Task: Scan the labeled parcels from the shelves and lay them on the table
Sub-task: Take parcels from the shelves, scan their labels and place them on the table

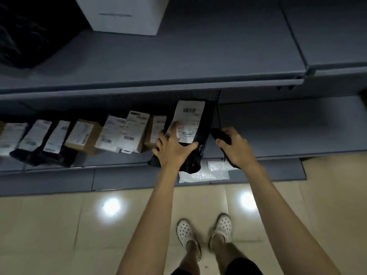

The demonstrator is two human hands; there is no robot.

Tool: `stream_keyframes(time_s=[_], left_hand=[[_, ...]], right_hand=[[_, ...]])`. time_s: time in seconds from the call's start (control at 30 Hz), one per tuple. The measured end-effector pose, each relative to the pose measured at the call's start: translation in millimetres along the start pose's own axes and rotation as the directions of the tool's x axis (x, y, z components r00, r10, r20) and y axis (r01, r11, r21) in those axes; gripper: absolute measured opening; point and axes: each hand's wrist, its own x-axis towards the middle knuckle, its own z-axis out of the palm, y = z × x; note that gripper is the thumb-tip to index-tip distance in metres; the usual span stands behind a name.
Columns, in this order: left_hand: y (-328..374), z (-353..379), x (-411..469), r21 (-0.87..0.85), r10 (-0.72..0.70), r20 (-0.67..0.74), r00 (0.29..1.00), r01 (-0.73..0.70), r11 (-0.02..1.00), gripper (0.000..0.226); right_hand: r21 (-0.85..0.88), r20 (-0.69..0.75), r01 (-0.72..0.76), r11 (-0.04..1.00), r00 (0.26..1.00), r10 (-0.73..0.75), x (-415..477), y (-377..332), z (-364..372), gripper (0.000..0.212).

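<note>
Our left hand (172, 149) grips a black labelled parcel (206, 124) on the low shelf (278, 124), while our right hand (238, 149) wraps round a dark scanner (220, 135) just beside it. Farther left a row of parcels (79, 135) waits on the shelf. No tabletop shows, so we judge most work remains.

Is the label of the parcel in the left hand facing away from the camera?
No, the white label on the black parcel faces the camera.
</note>
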Motion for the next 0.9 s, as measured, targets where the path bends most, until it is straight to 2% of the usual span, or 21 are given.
stream_keyframes(time_s=[0.1,0.2,0.4,0.63,0.77,0.9], left_hand=[[16,39,27,-0.003,0.003,0.105,0.995,-0.003,1.0,0.099],[24,77,56,-0.014,-0.013,0.165,0.986,0.015,1.0,0.098],[17,134,106,0.14,-0.006,0.096,0.995,-0.008,0.99,0.088],[18,152,130,0.128,-0.011,0.182,0.983,-0.013,0.992,0.093],[10,135,113,0.194,0.066,0.168,0.983,-0.099,0.976,0.092],[10,107,89,0.252,0.251,0.106,0.962,-0.27,0.929,0.082]], right_hand=[[-0.027,-0.037,-0.093,0.995,0.995,0.092,27,15,9,0.047],[-0.084,-0.013,-0.139,0.987,0.99,0.139,59,27,13,0.054],[-0.169,0.075,-0.109,0.98,0.99,0.123,109,51,28,0.055],[-0.186,0.09,-0.082,0.979,0.991,0.1,122,70,41,0.055],[-0.165,0.066,-0.089,0.982,0.993,0.101,102,68,39,0.053],[-0.132,0.028,-0.057,0.99,0.998,0.061,74,53,22,0.053]])
